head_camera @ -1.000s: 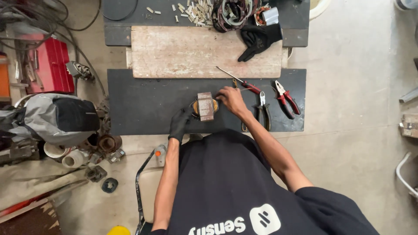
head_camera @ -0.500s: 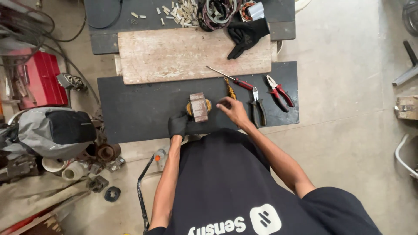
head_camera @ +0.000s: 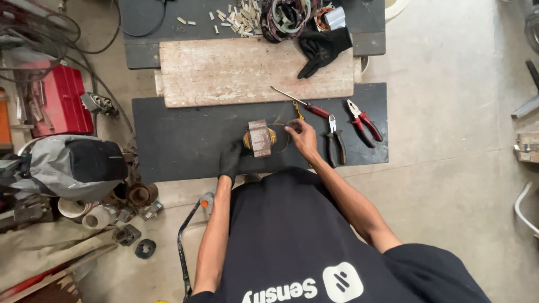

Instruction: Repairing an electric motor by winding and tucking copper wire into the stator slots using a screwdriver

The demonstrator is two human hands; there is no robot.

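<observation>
On mat [head_camera: 185,140], both hands grip transformer [head_camera: 260,137].

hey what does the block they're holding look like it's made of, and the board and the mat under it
The block looks like dull, rusty brown metal with copper-coloured wire winding showing at both sides, likely a small transformer core. The board looks like bare wood, pale, worn and stained. The mat is matte black and thin, possibly rubber; too far to be sure.

- The bare right hand [head_camera: 302,137] has shifted from the top right of the rusty, copper-wound transformer block [head_camera: 260,138] to its right side.
- The black-gloved left hand [head_camera: 230,160] has slid slightly lower left.
</observation>
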